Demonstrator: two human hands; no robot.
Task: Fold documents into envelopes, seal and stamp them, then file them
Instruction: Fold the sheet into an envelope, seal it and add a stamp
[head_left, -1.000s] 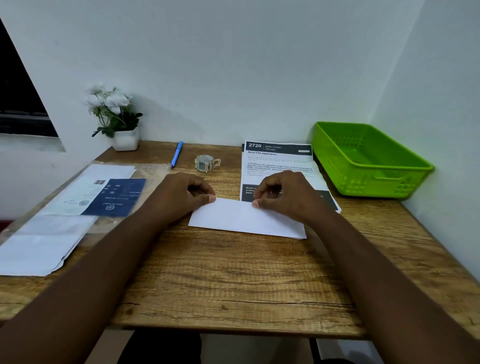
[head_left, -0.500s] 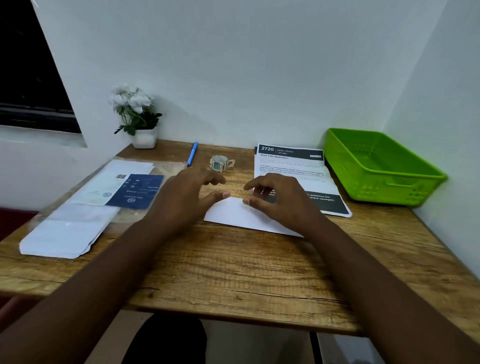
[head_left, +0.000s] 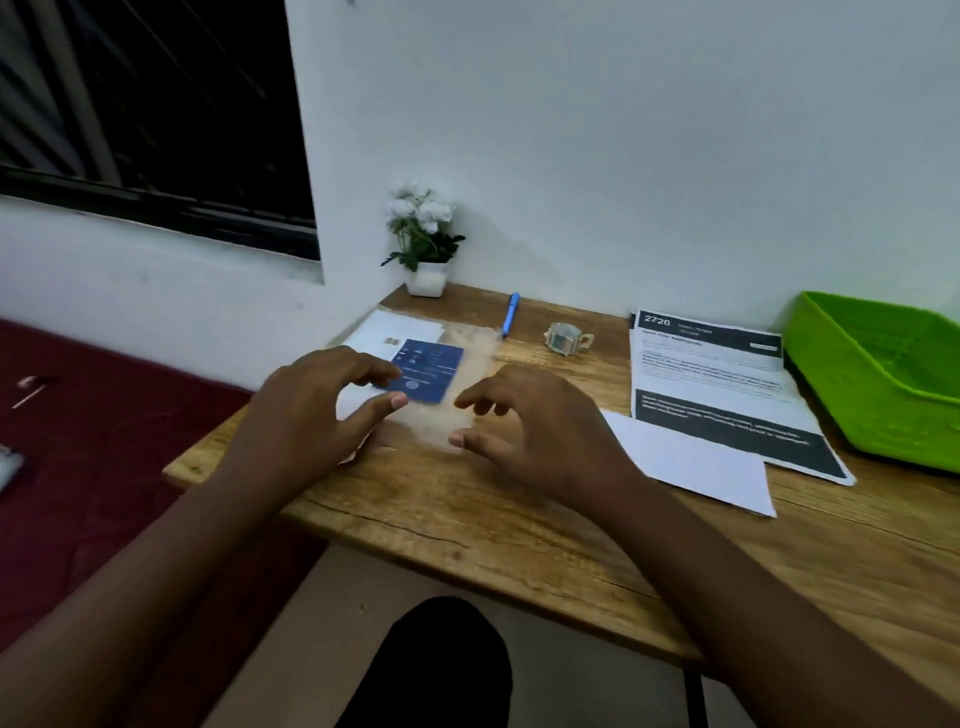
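One folded white sheet (head_left: 691, 462), one printed document (head_left: 722, 374), one green basket (head_left: 883, 384), one blue pen (head_left: 510, 313), one stamp roll (head_left: 564, 338), one potted plant (head_left: 425, 239), two hands.

White wall (head_left: 623, 130), dark window (head_left: 145, 114), wooden desk (head_left: 519, 509)

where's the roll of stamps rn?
Head view: the roll of stamps sits at the back of the desk, between the blue pen and the printed sheet.

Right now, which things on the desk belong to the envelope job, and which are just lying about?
Job: folded white sheet; printed document; envelope pack; stamp roll; green basket.
Lying about: blue pen; flower pot.
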